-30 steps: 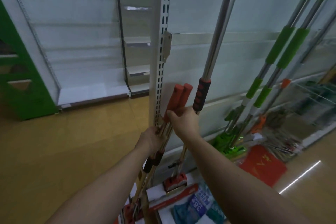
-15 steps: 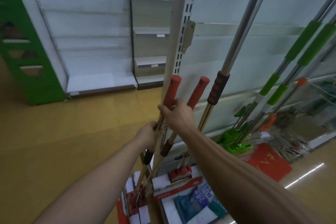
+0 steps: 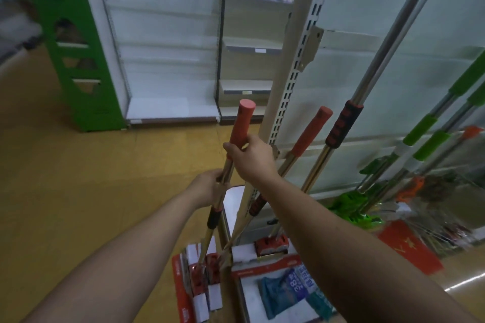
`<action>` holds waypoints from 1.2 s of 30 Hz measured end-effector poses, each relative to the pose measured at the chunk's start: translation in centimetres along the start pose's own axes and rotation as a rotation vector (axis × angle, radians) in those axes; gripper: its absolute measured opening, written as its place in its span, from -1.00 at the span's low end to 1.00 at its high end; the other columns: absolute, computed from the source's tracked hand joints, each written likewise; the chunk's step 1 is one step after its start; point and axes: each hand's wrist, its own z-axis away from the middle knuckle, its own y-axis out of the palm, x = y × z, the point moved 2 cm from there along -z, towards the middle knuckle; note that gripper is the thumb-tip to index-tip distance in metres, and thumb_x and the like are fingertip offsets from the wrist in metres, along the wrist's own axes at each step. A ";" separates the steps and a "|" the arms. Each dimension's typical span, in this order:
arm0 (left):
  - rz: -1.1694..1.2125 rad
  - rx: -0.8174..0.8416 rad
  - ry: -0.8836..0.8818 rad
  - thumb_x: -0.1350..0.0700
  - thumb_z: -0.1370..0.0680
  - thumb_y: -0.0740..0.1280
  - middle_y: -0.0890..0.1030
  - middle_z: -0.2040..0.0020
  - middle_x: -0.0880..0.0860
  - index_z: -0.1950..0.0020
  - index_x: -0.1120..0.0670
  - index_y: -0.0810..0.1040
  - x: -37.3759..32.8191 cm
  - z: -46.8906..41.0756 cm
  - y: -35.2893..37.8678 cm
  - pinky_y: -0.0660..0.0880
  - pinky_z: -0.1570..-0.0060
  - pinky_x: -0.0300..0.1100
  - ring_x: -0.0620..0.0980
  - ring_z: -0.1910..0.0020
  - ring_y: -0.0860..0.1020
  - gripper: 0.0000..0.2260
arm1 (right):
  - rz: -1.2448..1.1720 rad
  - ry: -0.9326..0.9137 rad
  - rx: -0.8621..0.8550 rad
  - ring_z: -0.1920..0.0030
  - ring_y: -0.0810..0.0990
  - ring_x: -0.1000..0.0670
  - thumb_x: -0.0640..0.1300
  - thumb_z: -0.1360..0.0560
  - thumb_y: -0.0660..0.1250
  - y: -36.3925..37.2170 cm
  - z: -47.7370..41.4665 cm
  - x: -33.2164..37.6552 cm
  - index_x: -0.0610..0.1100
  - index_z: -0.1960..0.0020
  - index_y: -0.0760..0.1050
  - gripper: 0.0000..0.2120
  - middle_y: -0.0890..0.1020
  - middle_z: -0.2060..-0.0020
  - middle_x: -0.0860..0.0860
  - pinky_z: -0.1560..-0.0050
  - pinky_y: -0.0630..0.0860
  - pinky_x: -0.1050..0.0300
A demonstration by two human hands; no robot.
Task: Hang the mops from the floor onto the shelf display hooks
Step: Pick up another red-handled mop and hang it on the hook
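Holding one mop [image 3: 242,123] with both hands. Right hand [image 3: 252,158] is wrapped round the bottom of its red foam grip. Left hand [image 3: 207,189] is clamped on the bare shaft just below, so both grasp the same pole. Its head [image 3: 200,276] looks to be resting on the floor [image 3: 78,191] by my feet. From there the pole runs up, tilted slightly right, foam end topmost and apart from the slotted post [image 3: 296,60]. Long axis is close to vertical. A second red mop [image 3: 311,131] leans by that post just right of my right hand, its shaft passing behind my right forearm. A third mop [image 3: 343,123] with a black-and-red grip stands beside it, pole running up out of frame (can't see how its top is held). Green mops [image 3: 425,144] sit further right along the panel. The relation that matters: the hanging end is above my grip, the shelf panel lies right and beyond, and the right hand is nearer to both. No hook visible to me, only a bracket [image 3: 311,47] on the post. My read of the next move: lift along the pole's axis, right hand steering the top toward the panel, left taking the weight. Risk is the head snagging the crossed shaft on the way up.
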 end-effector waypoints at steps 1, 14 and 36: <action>0.001 -0.003 -0.004 0.06 -0.63 0.31 0.63 0.01 0.06 -0.18 0.05 0.56 0.2 0.4 -0.2 0.54 0.12 -0.11 0.04 0.05 0.61 -0.85 | -0.004 -0.005 0.008 0.07 0.68 0.05 0.14 -0.60 0.38 0.1 0.2 0.2 -0.04 -0.27 0.52 -0.65 0.70 0.01 0.01 0.08 0.62 0.10; 0.113 -0.180 -0.022 0.03 -0.61 0.38 0.62 0.02 -0.06 -0.09 -0.05 0.60 2.0 5.1 -1.8 0.43 0.07 -0.11 -0.02 0.00 0.57 -0.92 | -0.108 -0.127 0.149 0.01 0.73 0.05 0.14 -0.60 0.38 0.4 3.1 1.9 -0.06 -0.32 0.58 -0.61 0.75 0.03 0.04 -0.07 0.68 0.03; 0.134 -0.573 0.058 -0.01 -0.58 0.43 0.61 0.05 -0.13 -0.10 -0.08 0.57 -11.6 18.7 4.5 0.41 0.17 -0.25 -0.12 0.05 0.56 -0.87 | -0.311 -0.486 0.289 0.12 0.78 -0.02 0.11 -0.60 0.39 -14.9 10.1 2.9 -0.10 -0.27 0.63 -0.63 0.78 0.10 0.02 0.03 0.73 -0.12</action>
